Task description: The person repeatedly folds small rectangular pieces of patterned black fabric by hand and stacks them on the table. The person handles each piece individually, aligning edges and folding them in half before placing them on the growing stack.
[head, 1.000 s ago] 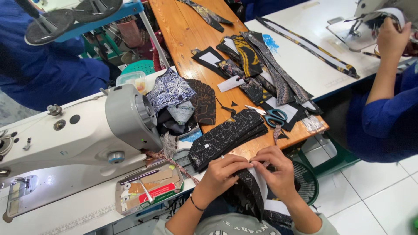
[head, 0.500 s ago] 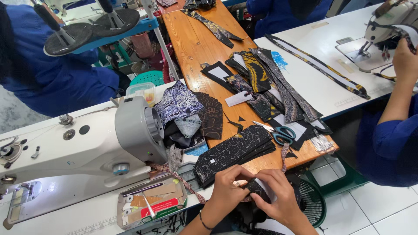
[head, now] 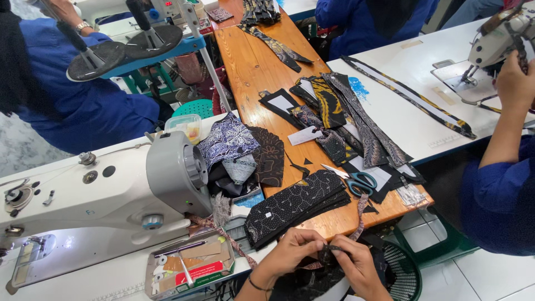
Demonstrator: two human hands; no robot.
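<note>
My left hand (head: 292, 251) and right hand (head: 352, 261) meet, both pinching the dark patterned fabric strip (head: 327, 255) lying crosswise between them.

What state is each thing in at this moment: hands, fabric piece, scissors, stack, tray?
Left hand: pinching the dark patterned fabric piece.
Right hand: pinching the same piece.
Teal-handled scissors: lying flat on the wooden table, unheld.
Stack of dark cut pieces: lying on the table edge.
Metal tray: uncovered, holding small items.

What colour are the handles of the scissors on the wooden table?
Teal-blue handles on the scissors, clearest in the head view.
</note>
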